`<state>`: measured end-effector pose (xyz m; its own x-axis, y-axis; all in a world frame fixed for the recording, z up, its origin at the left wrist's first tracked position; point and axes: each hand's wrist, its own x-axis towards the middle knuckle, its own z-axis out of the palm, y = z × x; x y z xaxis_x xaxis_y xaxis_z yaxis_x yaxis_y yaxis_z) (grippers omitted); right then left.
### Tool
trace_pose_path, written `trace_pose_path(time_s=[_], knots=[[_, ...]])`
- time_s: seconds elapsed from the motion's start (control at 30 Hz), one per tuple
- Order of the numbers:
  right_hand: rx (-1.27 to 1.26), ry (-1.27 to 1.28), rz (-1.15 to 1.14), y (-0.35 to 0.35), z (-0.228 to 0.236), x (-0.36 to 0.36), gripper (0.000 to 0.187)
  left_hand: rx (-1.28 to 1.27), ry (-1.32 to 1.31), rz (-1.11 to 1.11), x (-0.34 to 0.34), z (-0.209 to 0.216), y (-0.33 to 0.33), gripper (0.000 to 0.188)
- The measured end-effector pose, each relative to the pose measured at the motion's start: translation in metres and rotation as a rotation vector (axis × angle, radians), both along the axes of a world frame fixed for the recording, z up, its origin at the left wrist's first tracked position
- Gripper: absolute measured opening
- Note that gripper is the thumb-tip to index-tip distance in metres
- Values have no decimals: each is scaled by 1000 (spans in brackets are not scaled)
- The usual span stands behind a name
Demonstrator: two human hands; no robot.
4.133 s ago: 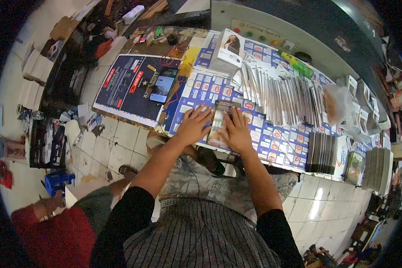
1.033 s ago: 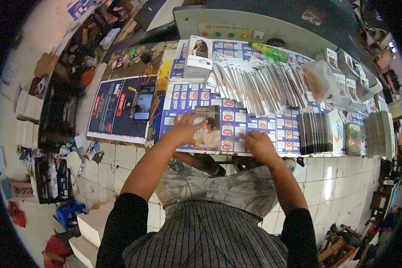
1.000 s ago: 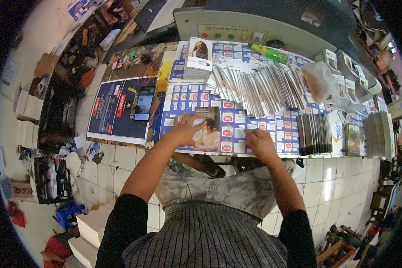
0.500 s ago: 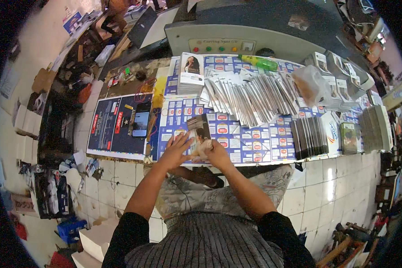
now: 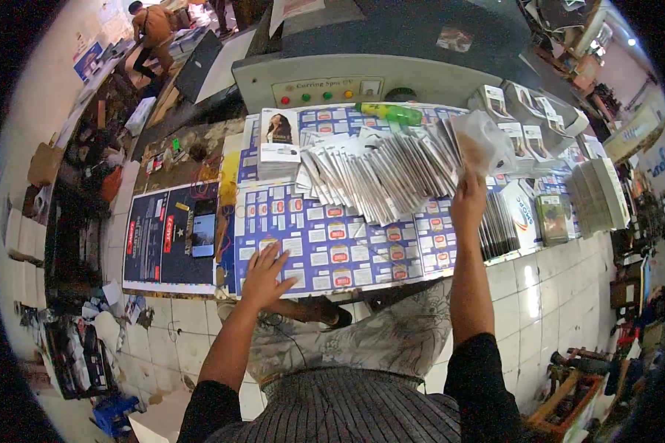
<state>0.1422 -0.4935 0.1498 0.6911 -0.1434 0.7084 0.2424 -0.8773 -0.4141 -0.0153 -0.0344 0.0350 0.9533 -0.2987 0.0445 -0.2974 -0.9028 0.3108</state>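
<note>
Your left hand (image 5: 264,272) rests flat, fingers spread, on the blue printed sheet (image 5: 332,244) that covers the work surface; it grips nothing. The hand lies near the sheet's front left corner, just right of a smartphone (image 5: 203,235) that sits on a dark poster (image 5: 159,240).

Your right hand (image 5: 468,201) is extended forward and raised to the right end of a fanned row of flat silver-edged packets (image 5: 384,173). The fingers are closed on the lower edge of a translucent plastic bag (image 5: 482,142), which stands up from the hand and partly covers the packets behind it. You cannot tell from this view how firmly the bag is pinched, as the fingertips are hidden behind the bag.

The row of packets lies across the middle of the blue sheet, overlapping like tiles, slanted from upper right to lower left. At its left end stands a stack of booklets with a portrait cover (image 5: 279,140). Behind the row lies a green bottle (image 5: 391,114), on its side, just in front of a grey machine panel with coloured buttons (image 5: 325,92). To the right of your right hand, a dark upright stack of packets (image 5: 499,232) stands at the sheet's edge, with further white stacks (image 5: 602,192) beyond it.
</note>
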Motion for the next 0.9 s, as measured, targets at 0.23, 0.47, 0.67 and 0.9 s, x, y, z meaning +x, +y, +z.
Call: trace_pose_path(time_s=[0.23,0.47,0.67,0.9], knots=[[-116,101,-97,-62,-32,86,39,-21,15,14,-2,5,-3,70],[-235,166,-103,-89,-72,126,41,-26,4,9,-2,8,-3,71],[-386,329,-207,-101,-80,141,43,17,46,15,1,8,-5,72],[-17,729,360,-110,-44,146,91,-9,54,29,-1,13,-6,71]])
